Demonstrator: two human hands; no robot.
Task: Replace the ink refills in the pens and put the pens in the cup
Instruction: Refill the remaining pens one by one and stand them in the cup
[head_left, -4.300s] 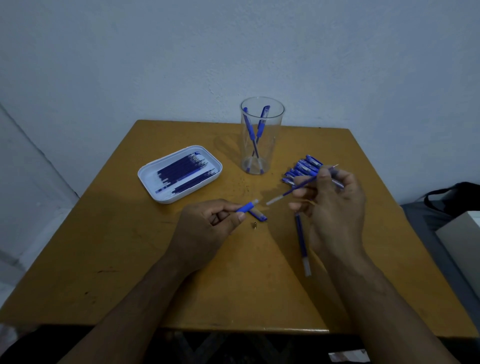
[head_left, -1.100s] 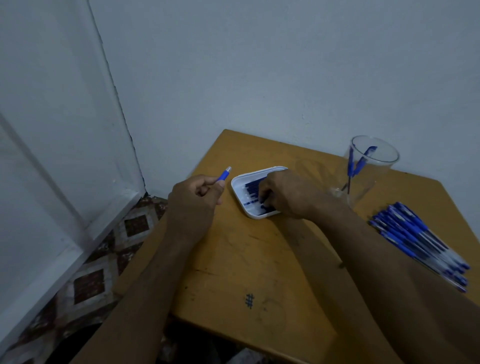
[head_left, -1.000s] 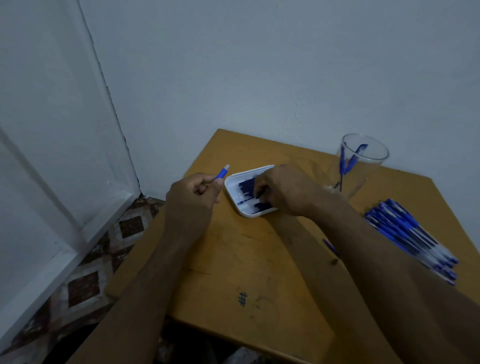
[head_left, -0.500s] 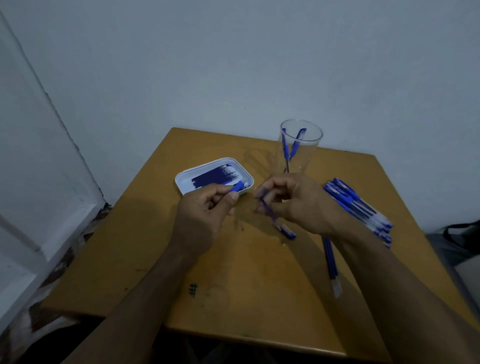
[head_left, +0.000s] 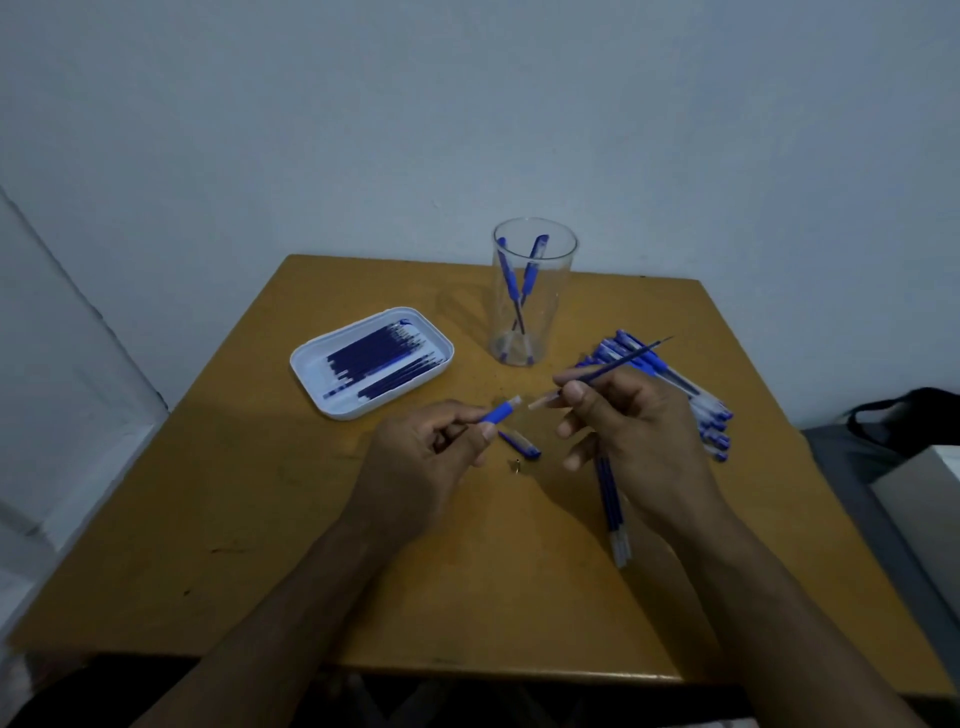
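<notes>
My left hand (head_left: 421, 457) pinches a short blue pen piece (head_left: 500, 412) over the table's middle. Just to its right, my right hand (head_left: 628, 431) pinches a thin blue ink refill (head_left: 618, 364), whose pale end points at that piece and whose tip points up to the right. A clear cup (head_left: 530, 291) with two blue pens stands at the back. A white tray (head_left: 371, 361) of dark blue refills lies to its left. A pile of blue pens (head_left: 685, 395) lies at the right, partly behind my right hand.
A small blue pen part (head_left: 519, 443) and a tiny metal bit (head_left: 515, 466) lie between my hands. Another blue refill or pen (head_left: 613, 514) lies under my right wrist. A wall runs behind the wooden table (head_left: 260, 519); a dark bag (head_left: 909, 421) sits off the right edge.
My right hand left the tray with a refill and came back to the middle, beside the left hand. The head turned back to face the table squarely.
</notes>
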